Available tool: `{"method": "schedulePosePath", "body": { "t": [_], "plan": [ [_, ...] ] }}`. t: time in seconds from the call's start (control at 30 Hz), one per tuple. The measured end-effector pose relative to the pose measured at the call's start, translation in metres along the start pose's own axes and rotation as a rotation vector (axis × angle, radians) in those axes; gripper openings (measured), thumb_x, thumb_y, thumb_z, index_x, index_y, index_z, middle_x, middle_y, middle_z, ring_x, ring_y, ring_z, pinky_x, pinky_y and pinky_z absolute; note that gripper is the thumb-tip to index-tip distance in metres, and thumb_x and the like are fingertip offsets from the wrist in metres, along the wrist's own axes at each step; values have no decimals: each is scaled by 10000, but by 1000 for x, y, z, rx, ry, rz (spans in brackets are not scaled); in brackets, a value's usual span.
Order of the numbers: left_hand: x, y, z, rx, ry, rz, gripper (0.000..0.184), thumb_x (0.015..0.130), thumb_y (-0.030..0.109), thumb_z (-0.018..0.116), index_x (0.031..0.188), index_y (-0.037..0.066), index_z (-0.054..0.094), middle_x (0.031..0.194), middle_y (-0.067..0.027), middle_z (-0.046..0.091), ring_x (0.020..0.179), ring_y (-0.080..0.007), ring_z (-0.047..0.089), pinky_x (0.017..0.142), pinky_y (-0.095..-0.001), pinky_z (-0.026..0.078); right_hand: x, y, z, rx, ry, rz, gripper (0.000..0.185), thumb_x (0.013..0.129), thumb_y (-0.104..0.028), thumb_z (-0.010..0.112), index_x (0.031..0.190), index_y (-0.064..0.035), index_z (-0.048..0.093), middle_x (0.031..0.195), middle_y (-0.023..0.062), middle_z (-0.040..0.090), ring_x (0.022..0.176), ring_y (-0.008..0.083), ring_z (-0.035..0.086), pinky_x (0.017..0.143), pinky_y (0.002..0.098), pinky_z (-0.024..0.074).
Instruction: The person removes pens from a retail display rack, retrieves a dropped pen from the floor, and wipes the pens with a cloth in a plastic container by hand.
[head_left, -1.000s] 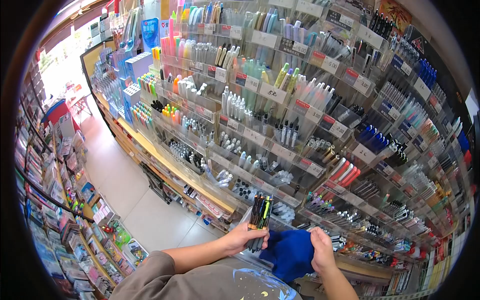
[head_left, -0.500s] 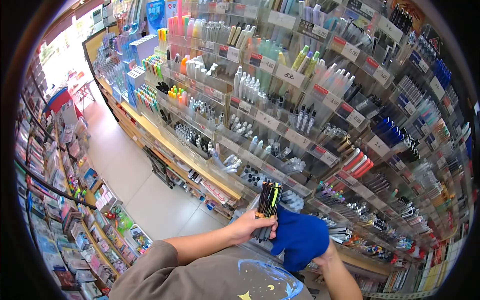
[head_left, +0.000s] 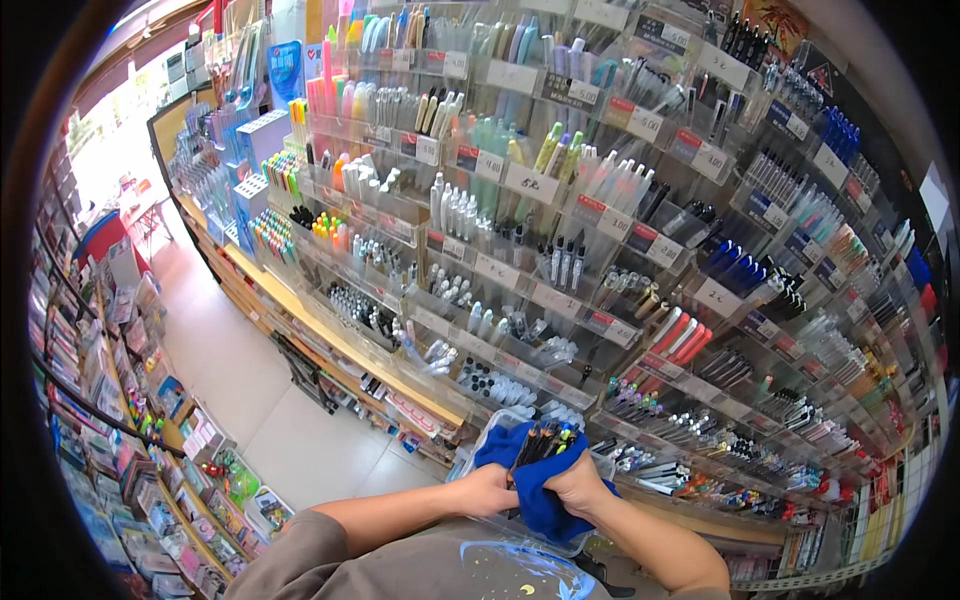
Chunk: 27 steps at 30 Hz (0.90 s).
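A bundle of dark pens (head_left: 545, 442), one with yellow-green on it, is in my left hand (head_left: 486, 490), whose fingers are wrapped round the lower part. My right hand (head_left: 580, 484) grips a blue cloth (head_left: 545, 505) and presses it against the pens from the right. Part of the cloth also lies behind and left of the bundle. Beneath both hands is a clear plastic container (head_left: 489, 434), close in front of my body.
Tiered clear racks (head_left: 530, 372) full of pens rise in front and to the right. A wooden ledge (head_left: 330, 322) runs below them. Shelves of small goods (head_left: 150, 440) line the left side, across a tiled aisle (head_left: 270, 425).
The blue cloth has moved left from beside the pens and now wraps partly round them. My right hand has come in close to my left hand. The clear container shows more.
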<state>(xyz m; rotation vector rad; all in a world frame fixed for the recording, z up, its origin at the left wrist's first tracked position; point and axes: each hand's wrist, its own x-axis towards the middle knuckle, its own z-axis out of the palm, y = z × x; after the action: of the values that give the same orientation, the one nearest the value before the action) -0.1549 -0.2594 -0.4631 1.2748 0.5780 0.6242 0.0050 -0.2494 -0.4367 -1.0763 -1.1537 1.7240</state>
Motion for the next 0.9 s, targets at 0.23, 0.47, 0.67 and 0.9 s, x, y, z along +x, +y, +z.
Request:
{"method": "schedulePosePath", "body": {
  "t": [0.23,0.47,0.67,0.9],
  "plan": [
    [-1,-8,-9,4,91,-8,178,811,96,548,975,31,574,825,4,572,748,-64,488,653,-232,406,24,-36,11,-62,-199,-80,474,572,29,737,998,-24,534,897,26,595,812,120,555,746,274,463],
    [-10,-2,-10,-150,197,23,165,815,81,552,970,27,571,835,20,577,717,-65,494,640,-223,410,37,-32,27,-67,-165,-219,446,582,41,726,978,-23,532,915,50,599,827,134,568,737,287,477],
    [-18,16,-5,0,237,-94,108,809,97,534,784,29,615,734,51,564,655,-33,475,576,-198,384,52,-13,30,-22,44,-253,210,623,75,593,818,-1,589,800,59,616,719,126,571,658,254,470],
    [-10,-43,-15,247,230,-228,118,755,160,599,729,49,567,562,4,521,500,-70,458,463,-233,357,24,-32,16,352,-300,-228,171,735,42,571,902,78,570,895,206,605,898,303,586,784,400,481]
  ]
}}
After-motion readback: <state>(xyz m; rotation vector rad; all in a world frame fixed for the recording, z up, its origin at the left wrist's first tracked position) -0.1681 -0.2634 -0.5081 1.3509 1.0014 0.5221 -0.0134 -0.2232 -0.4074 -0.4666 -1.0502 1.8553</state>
